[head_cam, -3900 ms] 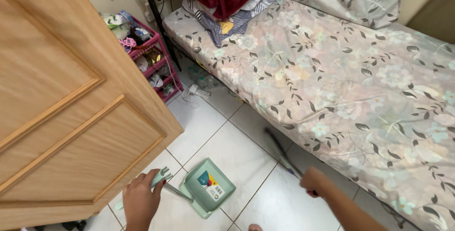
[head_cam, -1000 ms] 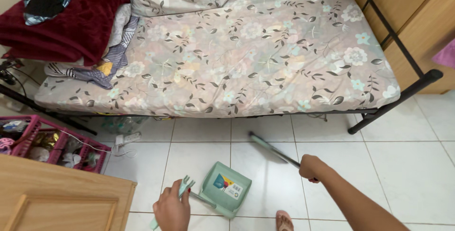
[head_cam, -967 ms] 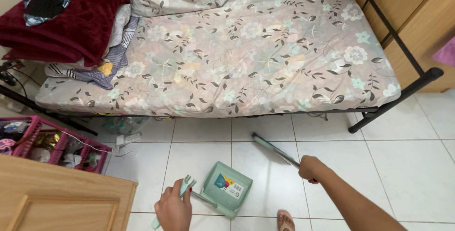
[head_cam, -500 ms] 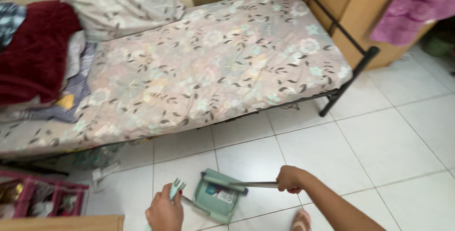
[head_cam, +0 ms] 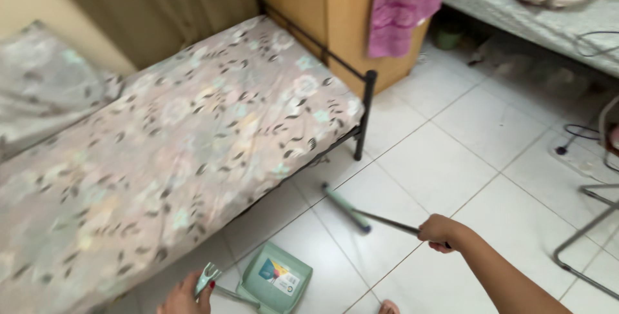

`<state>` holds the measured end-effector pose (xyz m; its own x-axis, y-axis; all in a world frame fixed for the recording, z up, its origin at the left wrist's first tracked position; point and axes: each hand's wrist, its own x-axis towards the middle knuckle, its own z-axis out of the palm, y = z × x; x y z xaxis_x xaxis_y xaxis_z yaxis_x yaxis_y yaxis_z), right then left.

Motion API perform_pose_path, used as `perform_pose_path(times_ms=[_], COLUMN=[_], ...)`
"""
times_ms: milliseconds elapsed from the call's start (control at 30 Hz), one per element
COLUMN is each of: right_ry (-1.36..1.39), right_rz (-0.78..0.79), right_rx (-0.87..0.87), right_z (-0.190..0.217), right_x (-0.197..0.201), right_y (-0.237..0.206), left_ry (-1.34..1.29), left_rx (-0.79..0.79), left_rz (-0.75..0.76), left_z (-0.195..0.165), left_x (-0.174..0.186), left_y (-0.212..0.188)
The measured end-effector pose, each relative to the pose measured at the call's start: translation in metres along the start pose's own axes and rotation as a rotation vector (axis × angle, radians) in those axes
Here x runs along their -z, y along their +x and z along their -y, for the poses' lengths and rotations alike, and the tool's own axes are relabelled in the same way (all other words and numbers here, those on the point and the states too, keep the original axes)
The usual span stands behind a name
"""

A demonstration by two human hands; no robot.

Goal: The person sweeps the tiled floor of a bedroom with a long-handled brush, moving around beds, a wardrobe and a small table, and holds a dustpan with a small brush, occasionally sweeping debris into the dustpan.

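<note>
My left hand (head_cam: 182, 296) grips the pale green handle of a green dustpan (head_cam: 276, 278) that rests on the white tiled floor at the bottom of the view. My right hand (head_cam: 440, 231) holds the dark thin handle of a broom (head_cam: 361, 213), whose green head lies on the tiles to the upper left of that hand, close to the bed's edge. The dustpan sits below and left of the broom head, apart from it.
A bed with a floral sheet (head_cam: 161, 146) and black metal frame (head_cam: 363, 114) fills the left. A wooden cabinet (head_cam: 335, 11) with a pink towel (head_cam: 403, 8) stands behind it. Another bed (head_cam: 535, 11) is at the top right; a metal stand (head_cam: 590, 230) and cable (head_cam: 580, 133) lie right.
The view has swung right along the bed toward the cabinet and second bed. The broom head has swung away from the dustpan, out toward the bed's foot. Both hands keep their grips.
</note>
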<state>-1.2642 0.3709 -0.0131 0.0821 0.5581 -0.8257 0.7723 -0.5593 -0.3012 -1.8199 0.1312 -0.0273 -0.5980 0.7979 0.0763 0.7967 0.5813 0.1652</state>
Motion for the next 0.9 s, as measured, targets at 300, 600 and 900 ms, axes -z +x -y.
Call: perform_pose_path(times_ms=[300, 600, 900], right_ry=[0.117, 0.036, -0.113], right_rz=[-0.235, -0.17, -0.022], right_rx=[-0.247, -0.173, -0.004], right_z=[-0.091, -0.082, 0.011], right_x=[0.096, 0.12, 0.104], right_y=[0.072, 0.1, 0.085], left_ry=[-0.049, -0.145, -0.057], left_rx=[-0.147, -0.312, -0.448], left_rz=[0.059, 0.105, 0.121], left_z=[-0.139, -0.243, -0.343], left_x=[-0.026, -0.068, -0.099], left_y=[0.06, 0.102, 0.138])
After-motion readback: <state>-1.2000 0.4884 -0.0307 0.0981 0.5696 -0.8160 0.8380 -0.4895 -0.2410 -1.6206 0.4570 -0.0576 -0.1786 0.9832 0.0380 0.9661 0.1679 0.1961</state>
